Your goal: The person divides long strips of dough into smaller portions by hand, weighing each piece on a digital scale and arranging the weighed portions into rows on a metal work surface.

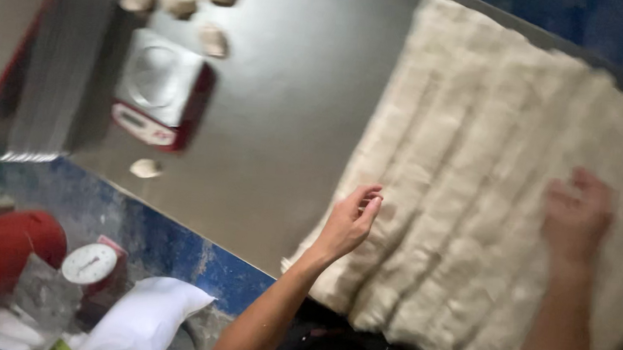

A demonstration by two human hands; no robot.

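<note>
From my remote seat I see two bare forearms with no sleeves on them, and neither wrist carries a watch, band or glove. The left hand (351, 221) shows plain, ringless fingers; the right hand (577, 211) is smeared by motion blur, so I cannot make out its details. Below the arms, dark clothing covers the torso.

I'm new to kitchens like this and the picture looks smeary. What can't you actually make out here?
Head view only:
- Right hand: motion blur smears the fingers, so its grip on the ridged pale sheet is unclear.
- The sheet's near edge hangs past the table edge, out of sight.
- Scale: display too small and blurred.
- Dough lumps: some cut off by the top edge.
- Left hand: fingers curled at the sheet's edge, contact uncertain.
</note>
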